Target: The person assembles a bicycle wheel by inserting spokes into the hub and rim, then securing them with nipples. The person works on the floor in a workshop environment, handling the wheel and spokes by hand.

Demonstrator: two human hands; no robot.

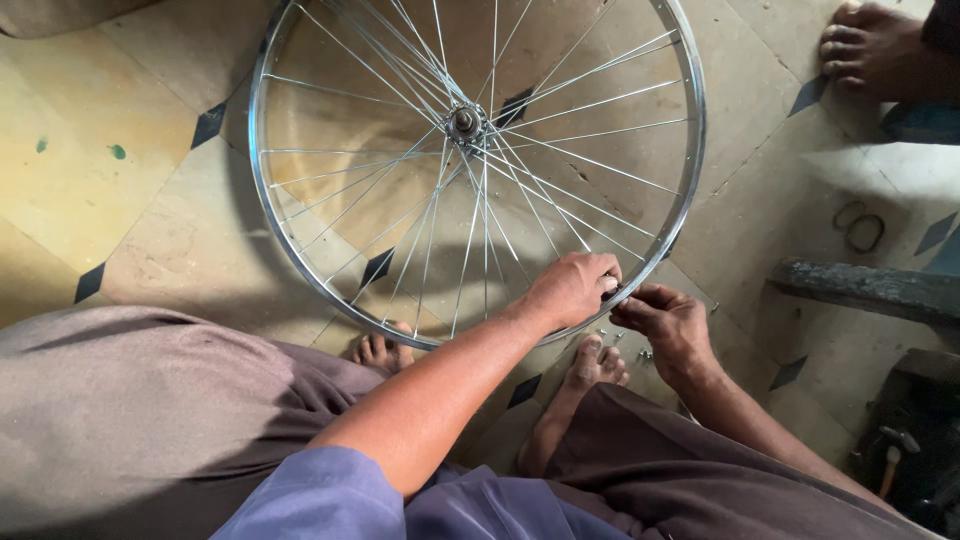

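A silver bicycle wheel rim with many thin spokes and a hub stands in front of me on the tiled floor. My left hand is closed around the lower right part of the rim, fingers pinching at a spoke end. My right hand sits just beside it, fingertips pressed to the same spot on the rim; whether it holds a small part is hidden. Small metal bits lie on the floor under the hands, by my bare foot.
My other foot rests beneath the rim. Another person's bare foot is at the top right. A dark wooden bar, rubber rings and a hammer lie on the right.
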